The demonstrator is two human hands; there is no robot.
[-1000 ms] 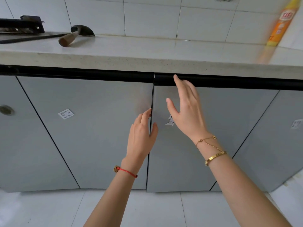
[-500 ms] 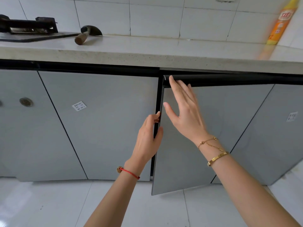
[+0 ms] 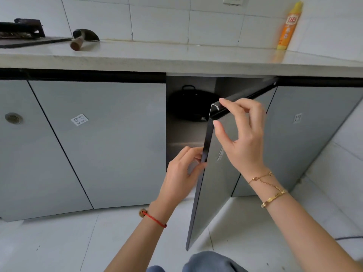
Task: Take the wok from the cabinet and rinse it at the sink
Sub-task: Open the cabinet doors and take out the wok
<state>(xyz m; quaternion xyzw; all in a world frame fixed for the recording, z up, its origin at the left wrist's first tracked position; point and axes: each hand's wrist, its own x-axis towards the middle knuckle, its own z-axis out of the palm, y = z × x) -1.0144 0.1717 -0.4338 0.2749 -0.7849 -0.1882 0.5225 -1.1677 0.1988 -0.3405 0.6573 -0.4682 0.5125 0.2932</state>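
A black wok [image 3: 189, 107] with a loop handle sits on a shelf inside the cabinet, partly hidden by the swung-out grey cabinet door [image 3: 220, 173]. My right hand [image 3: 242, 134] grips the door's top corner, thumb on the front and fingers over the top edge. My left hand [image 3: 181, 173] holds the door's free vertical edge lower down, fingers curled behind it. The sink is out of view.
The stone countertop [image 3: 176, 57] runs above the cabinets. On it lie a hammer [image 3: 82, 39], a black stove [image 3: 21, 34] at far left and an orange bottle [image 3: 288, 26] at right. Shut grey doors [image 3: 102, 144] flank the opening. My knee [image 3: 212, 262] is at the bottom edge.
The door has swung much further out, from just cracked to wide, and the wok inside has come into sight. Both hands moved out with the door's edge.
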